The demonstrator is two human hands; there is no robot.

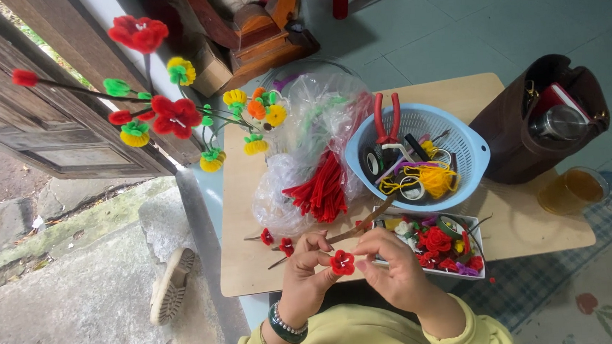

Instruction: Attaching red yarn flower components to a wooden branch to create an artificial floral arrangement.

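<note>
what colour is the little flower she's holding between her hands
Red, with a pale centre. The flower sits between the left hand and right hand, clearest in the head view.

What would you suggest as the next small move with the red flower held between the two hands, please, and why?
Probably seat the red flower onto the brown stick: the left hand and right hand pinch it near the stick's end, and finished stemmed flowers lie on the table.

We are at the threshold of a home, turned into a craft corner: a low wooden surface [255, 267] sits beside an open wooden door [48, 117], with tiled floor [467, 20], carved wooden furniture [255, 33], a patterned mat [589, 282] and a shoe [171, 286] on the concrete step outside.
</note>
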